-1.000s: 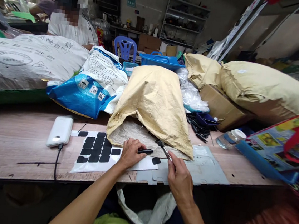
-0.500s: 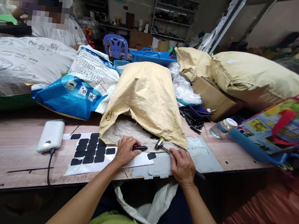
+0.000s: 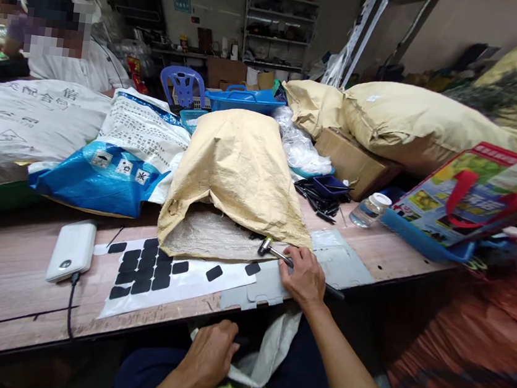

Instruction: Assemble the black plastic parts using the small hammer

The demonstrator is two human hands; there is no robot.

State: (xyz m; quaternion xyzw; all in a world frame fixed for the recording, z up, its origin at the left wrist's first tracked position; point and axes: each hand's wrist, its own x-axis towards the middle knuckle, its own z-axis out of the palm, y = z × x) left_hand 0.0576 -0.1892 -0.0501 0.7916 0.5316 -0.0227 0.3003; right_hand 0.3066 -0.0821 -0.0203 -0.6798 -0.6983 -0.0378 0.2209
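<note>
My right hand (image 3: pixel 304 277) is closed round the handle of a small hammer (image 3: pixel 282 257), its head pointing left at the mouth of a tan woven sack (image 3: pixel 240 167). Below the table edge, my left hand (image 3: pixel 212 352) is over my lap at the opening of a white bag (image 3: pixel 276 348). Its fingers curl downward, and whatever they may hold is hidden. On the table, a white sheet (image 3: pixel 196 283) carries several black rounded pads (image 3: pixel 144 271). A grey flat plate (image 3: pixel 254 293) lies under the hammer.
A white power bank (image 3: pixel 72 250) with a cable sits at the left. Behind are a blue-white sack (image 3: pixel 112 171), black pens or tubes (image 3: pixel 316 200), a glass jar (image 3: pixel 371 210) and a cardboard box (image 3: pixel 355 161). A colourful carton (image 3: pixel 467 199) stands right. A person (image 3: pixel 68 60) sits far left.
My left hand has moved from the sheet, where it held a black pen-like tube, down to the white bag in my lap. The tube is out of sight. My right hand still holds the hammer.
</note>
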